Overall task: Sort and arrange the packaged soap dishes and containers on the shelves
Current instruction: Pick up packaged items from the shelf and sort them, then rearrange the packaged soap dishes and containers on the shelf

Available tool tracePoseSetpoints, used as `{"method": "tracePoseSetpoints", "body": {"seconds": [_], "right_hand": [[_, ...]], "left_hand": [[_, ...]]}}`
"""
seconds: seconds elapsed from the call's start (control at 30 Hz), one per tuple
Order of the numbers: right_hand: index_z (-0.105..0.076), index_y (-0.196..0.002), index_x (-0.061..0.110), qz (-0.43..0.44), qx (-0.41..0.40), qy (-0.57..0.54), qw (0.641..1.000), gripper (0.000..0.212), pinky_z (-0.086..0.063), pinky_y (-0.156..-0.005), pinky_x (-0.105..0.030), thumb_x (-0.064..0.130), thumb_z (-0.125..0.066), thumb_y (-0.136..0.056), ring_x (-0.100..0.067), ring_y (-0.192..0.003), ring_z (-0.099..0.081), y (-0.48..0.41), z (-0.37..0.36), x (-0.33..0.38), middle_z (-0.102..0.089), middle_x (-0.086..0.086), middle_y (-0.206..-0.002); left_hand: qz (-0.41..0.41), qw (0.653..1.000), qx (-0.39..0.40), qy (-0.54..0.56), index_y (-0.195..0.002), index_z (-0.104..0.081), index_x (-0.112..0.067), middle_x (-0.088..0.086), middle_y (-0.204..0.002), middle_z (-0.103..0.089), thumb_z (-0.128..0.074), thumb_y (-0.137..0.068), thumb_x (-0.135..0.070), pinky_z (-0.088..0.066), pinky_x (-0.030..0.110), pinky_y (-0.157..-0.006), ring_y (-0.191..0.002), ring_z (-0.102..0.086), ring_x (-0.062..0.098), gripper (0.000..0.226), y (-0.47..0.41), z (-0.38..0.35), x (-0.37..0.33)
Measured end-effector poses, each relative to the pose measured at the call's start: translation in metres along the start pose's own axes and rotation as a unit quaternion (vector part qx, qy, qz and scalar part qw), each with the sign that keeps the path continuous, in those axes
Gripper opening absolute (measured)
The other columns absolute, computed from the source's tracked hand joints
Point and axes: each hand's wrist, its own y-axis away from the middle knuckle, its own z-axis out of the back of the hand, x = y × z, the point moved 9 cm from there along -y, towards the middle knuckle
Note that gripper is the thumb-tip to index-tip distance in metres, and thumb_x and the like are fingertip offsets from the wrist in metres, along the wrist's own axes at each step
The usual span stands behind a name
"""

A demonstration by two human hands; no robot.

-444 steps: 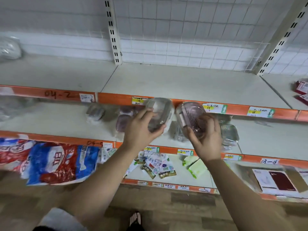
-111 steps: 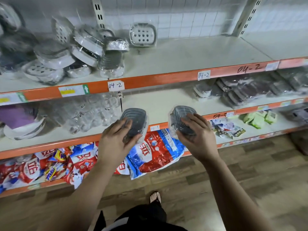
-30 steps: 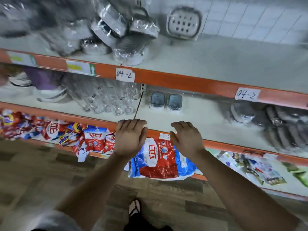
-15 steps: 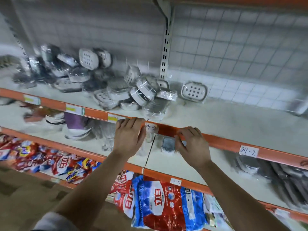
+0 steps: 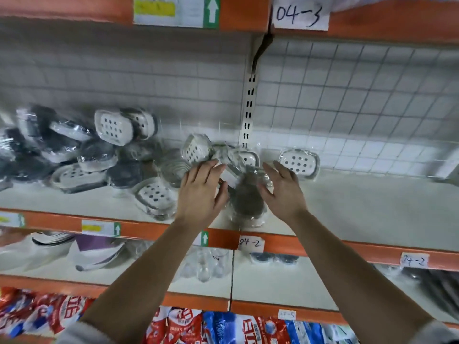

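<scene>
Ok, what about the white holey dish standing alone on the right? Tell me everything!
The white soap dish is a rounded rectangle, plastic by its look, with a grey rim and rows of dark holes. It is sealed in clear crinkly wrap. It stands on its long edge on the shelf, leaning against the back wall, apart from the pile to its left. The right hand reaches close beside it; whether they touch I cannot tell.

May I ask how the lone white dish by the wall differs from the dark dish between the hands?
The white dish is pale with dark holes; the dark dish is grey-brown. The white dish stands on edge against the wall; the dark dish lies near the front of the shelf, between the left hand and right hand. Both are wrapped in clear plastic.
</scene>
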Motion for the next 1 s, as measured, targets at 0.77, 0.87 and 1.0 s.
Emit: {"method": "tracePoseSetpoints", "body": {"seconds": [0.77,0.87,1.0], "right_hand": [[-0.058,-0.094,0.011,-0.168,-0.141,-0.134,0.966,0.039,-0.051,-0.080,-0.038,0.045,-0.073,-0.083,-0.033,-0.093,-0.063,0.004,0.018,-0.051,-0.064,-0.009,-0.099],[-0.057,-0.097,0.009,-0.178,-0.147,-0.116,0.966,0.039,-0.047,-0.077,-0.037,0.044,-0.069,-0.085,-0.036,-0.098,-0.058,0.015,0.022,-0.057,-0.062,-0.010,-0.104],[-0.055,-0.101,0.010,-0.183,-0.161,-0.093,0.965,0.034,-0.041,-0.078,-0.036,0.039,-0.067,-0.087,-0.034,-0.105,-0.054,0.036,0.028,-0.069,-0.062,-0.008,-0.107]], "left_hand": [[-0.033,0.992,0.124,0.005,-0.123,-0.064,-0.017,0.008,-0.140,-0.052,-0.064,-0.082,-0.057,-0.043,0.056,-0.101,-0.127,-0.046,0.039,0.057,-0.041,-0.066,-0.015],[-0.032,0.993,0.111,0.031,-0.114,-0.069,-0.014,0.008,-0.134,-0.058,-0.073,-0.078,-0.052,-0.051,0.051,-0.089,-0.120,-0.051,0.040,0.053,-0.043,-0.067,-0.018],[-0.039,0.995,0.067,0.056,-0.111,-0.071,-0.011,0.011,-0.128,-0.061,-0.072,-0.078,-0.054,-0.053,0.051,-0.089,-0.116,-0.055,0.040,0.054,-0.040,-0.064,-0.023]]}}
